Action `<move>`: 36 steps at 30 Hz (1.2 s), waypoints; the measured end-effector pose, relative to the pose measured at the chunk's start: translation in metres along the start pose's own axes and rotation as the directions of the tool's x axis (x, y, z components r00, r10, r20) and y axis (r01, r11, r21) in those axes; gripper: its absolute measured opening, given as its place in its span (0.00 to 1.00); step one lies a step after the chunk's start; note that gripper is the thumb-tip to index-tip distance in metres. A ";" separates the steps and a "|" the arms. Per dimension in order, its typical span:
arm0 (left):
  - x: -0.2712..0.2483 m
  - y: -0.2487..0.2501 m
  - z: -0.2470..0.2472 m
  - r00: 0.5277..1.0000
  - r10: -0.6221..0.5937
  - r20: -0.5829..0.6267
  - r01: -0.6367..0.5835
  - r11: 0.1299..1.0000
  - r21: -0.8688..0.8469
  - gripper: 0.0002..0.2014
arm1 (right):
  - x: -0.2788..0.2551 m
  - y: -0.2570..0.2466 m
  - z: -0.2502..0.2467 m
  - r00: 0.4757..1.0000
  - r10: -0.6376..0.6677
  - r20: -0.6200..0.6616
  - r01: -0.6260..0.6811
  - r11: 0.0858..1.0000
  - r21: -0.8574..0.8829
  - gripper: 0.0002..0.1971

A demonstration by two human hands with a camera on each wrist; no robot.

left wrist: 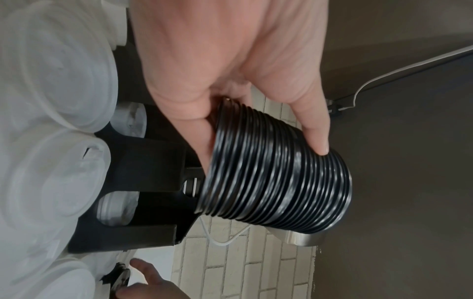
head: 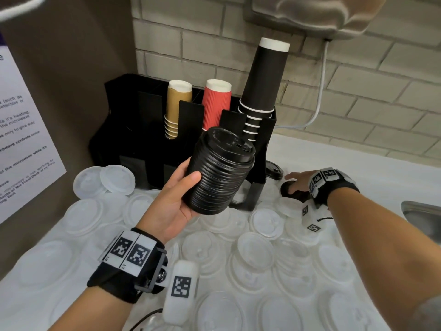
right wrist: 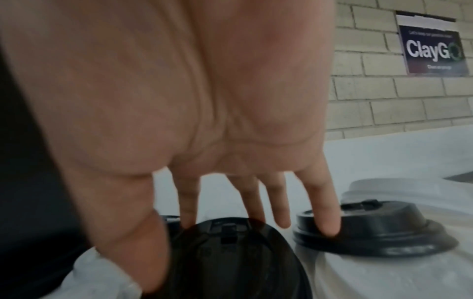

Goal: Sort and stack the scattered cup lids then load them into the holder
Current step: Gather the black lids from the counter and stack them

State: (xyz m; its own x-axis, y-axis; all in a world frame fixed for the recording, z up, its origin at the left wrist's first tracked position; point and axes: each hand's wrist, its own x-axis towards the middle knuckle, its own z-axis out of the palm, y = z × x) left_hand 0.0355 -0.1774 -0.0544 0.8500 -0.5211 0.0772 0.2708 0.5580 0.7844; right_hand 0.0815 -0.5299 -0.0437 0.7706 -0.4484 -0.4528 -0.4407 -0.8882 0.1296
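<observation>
My left hand (head: 177, 199) grips a tall stack of black cup lids (head: 219, 173) and holds it tilted in the air in front of the black holder (head: 133, 130). In the left wrist view the thumb presses on the ribbed stack (left wrist: 276, 182). My right hand (head: 297, 181) reaches down to the counter right of the holder. There its thumb and index finger pinch a single black lid (right wrist: 238, 252), which is tipped up. The little finger touches a second black lid (right wrist: 379, 228) lying flat. Several translucent white lids (head: 260, 249) cover the counter.
The holder carries stacked brown cups (head: 177, 108), red cups (head: 216, 103) and tall black cups (head: 262, 87). A steel sink edge (head: 420, 211) lies at the right. A white cable (head: 319, 91) hangs down the brick wall. A poster covers the left wall.
</observation>
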 end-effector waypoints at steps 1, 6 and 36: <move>0.000 0.000 0.000 1.000 0.003 -0.001 -0.003 1.000 0.003 0.30 | 0.000 0.000 -0.001 0.999 0.034 -0.002 -0.034 0.999 0.013 0.25; 0.000 0.006 0.000 1.000 0.020 -0.012 -0.020 1.000 0.001 0.33 | 0.003 0.008 -0.007 0.999 0.031 -0.021 -0.033 0.995 -0.095 0.23; -0.005 0.000 0.002 0.997 -0.023 -0.069 0.023 1.000 0.004 0.39 | -0.148 -0.099 -0.071 0.576 -0.692 -0.434 0.712 0.165 0.682 0.13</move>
State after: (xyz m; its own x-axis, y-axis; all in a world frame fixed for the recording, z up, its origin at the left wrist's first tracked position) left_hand 0.0303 -0.1764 -0.0533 0.8728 -0.4879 0.0164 0.2888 0.5433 0.7883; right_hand 0.0439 -0.3824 0.0727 0.9491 0.3132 0.0325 0.1623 -0.3983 -0.9028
